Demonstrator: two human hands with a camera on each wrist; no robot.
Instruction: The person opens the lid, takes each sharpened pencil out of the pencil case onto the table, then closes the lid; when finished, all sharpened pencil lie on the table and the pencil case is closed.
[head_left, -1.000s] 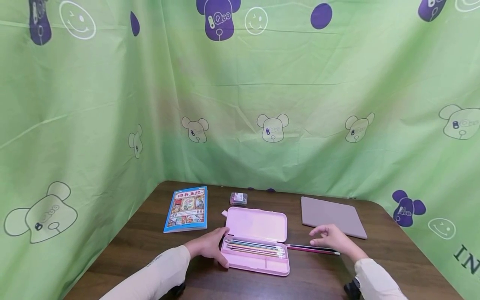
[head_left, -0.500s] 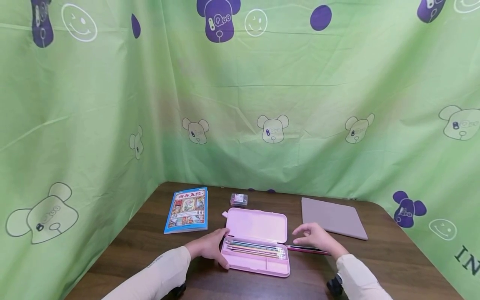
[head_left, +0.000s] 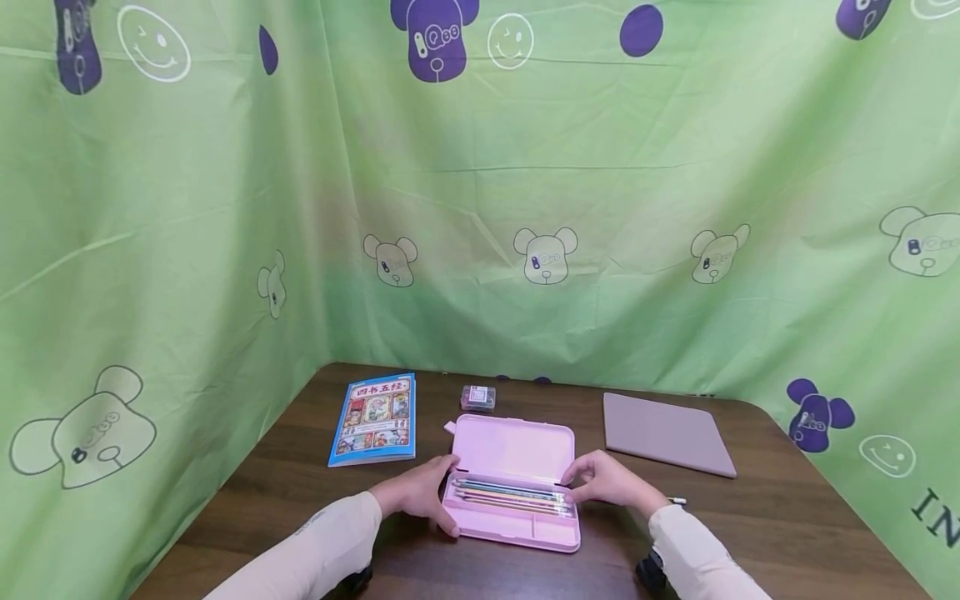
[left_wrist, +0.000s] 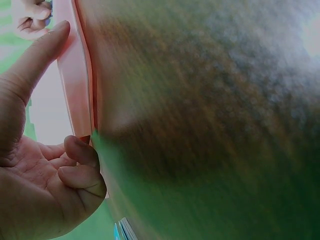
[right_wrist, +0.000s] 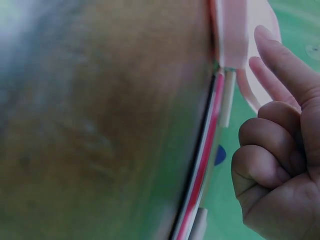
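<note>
A pink pencil case (head_left: 491,525) lies with its lid raised back. Several pencils (head_left: 510,497) lie in its long rear compartment. My left hand (head_left: 420,489) holds the case's left end, thumb at the front corner and the other fingers toward the back. At the right end is my right hand (head_left: 611,481), its thumb and forefinger tips over the case's edge near the pencil ends. In the right wrist view those two digits are apart and the other fingers are curled in. Beside the case lies a striped black and red pencil (right_wrist: 205,145), mostly hidden under my right hand in the head view.
A blue-edged picture book (head_left: 375,419) lies on the left of the wooden table (head_left: 285,517). Behind the pencil case sits a small clear box (head_left: 478,397). A flat grey-mauve notebook or folder (head_left: 667,433) lies at the back right. Green printed cloth hangs around the table.
My right hand has moved left from above the striped pencil to the right end of the pencil case. My left hand and the case have stayed put.
</note>
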